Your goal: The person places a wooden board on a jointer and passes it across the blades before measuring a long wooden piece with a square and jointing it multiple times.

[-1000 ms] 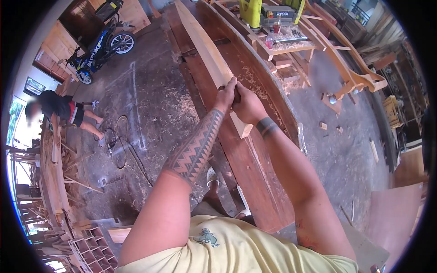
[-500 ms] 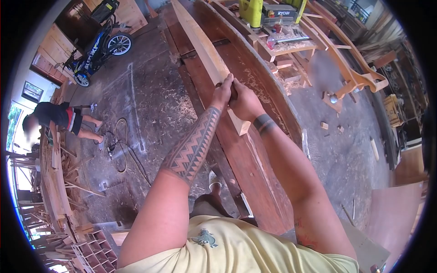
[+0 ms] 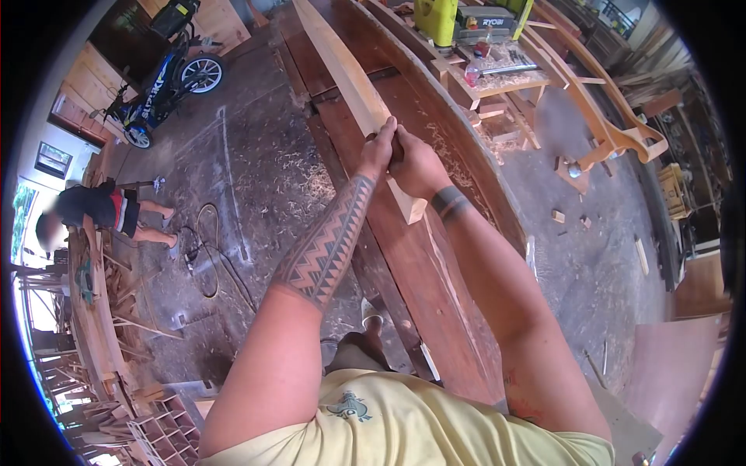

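A long, pale, tapering piece of wood (image 3: 346, 74) lies over reddish-brown boards (image 3: 447, 311), its square-cut end towards me. My left hand (image 3: 378, 149) and my right hand (image 3: 420, 168) meet on top of it near that end. Both are closed, fingers curled and thumbs forward. Between them a bit of a small dark object (image 3: 396, 152) shows; the fingers cover most of it, so its kind cannot be made out. Beyond my hands the wood narrows to a point.
Curly shavings lie on the boards and floor. A workbench (image 3: 517, 82) at upper right carries a green-and-grey RYOBI machine (image 3: 475, 22). Curved wooden frames (image 3: 598, 116) stand beyond it. On the left are a motorbike (image 3: 159, 89), a bending person (image 3: 93, 208) and a looped cord (image 3: 208, 264).
My closed hands and the near end of the pale wood sit slightly higher in view. The surroundings have shifted a little as my head moved. The grip looks the same.
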The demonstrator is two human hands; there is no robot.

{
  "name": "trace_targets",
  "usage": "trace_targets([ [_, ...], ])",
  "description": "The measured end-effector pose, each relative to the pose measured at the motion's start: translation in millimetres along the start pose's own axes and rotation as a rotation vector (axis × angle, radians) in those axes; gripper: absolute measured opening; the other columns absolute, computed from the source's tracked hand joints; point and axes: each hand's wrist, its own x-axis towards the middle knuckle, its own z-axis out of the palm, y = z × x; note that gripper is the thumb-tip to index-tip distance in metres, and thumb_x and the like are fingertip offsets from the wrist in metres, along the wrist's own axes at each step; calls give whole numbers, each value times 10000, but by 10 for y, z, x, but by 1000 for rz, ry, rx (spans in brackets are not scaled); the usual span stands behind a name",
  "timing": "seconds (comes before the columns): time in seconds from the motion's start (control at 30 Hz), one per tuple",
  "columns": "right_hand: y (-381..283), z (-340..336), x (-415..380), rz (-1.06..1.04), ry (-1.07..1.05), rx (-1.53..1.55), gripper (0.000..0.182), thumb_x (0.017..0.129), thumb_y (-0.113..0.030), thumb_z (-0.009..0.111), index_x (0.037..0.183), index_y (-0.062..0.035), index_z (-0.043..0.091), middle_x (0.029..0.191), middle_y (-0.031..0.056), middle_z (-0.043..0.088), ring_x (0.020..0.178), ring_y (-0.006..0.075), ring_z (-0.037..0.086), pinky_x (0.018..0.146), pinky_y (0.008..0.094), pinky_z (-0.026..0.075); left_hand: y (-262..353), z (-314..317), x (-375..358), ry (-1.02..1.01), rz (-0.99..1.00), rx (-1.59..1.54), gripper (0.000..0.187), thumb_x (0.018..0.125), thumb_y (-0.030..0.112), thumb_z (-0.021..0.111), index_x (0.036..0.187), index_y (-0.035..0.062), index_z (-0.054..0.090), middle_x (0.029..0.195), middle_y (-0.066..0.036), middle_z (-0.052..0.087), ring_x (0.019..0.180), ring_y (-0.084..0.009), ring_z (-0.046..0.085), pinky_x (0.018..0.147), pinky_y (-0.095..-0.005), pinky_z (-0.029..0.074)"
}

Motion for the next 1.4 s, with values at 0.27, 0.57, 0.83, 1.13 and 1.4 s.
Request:
trace_targets([
  [0.27,-66,102,307,16,42,-64,384,841,-126,769,1156,-24,574,1188,265,726,1172,506,679,985,567,550,21,-251,321,-184,-37,-43,856,983,767,656,1601,194,507,1531,-46,599,1364,-223,606,1010,-469,533],
  [0.57,-180,97,643,67,-11,-148,677,921,-168,715,1543,42,551,1347,321,714,1285,489,679,1078,505,553,-34,-539,365,-313,-142,-22,1039,927,926,528,1745,344,259,1823,-22,263,1636,-318,312,1151,-721,313],
  [0.83,-77,217,900,15,56,-147,636,869,-130,701,1472,35,582,1309,328,717,1250,494,686,1052,523,552,-244,-811,334,-37,10,162,1074,1015,875,470,1796,181,222,1821,-162,300,1693,-349,253,1310,-641,253],
  [1.13,-101,265,1167,39,40,-136,658,861,-101,697,1498,2,571,1265,331,731,1220,504,695,1025,519,555,-861,-1421,431,-165,227,1449,1211,937,782,707,1785,105,172,1833,-268,170,1704,-476,131,1339,-714,133],
  [1.4,-59,344,1432,49,37,-135,626,863,-98,696,1470,-10,568,1251,300,733,1203,493,698,999,519,557,-1059,-1457,629,-149,453,1723,1192,919,800,702,1792,178,182,1847,-217,163,1713,-465,93,1346,-720,78],
])
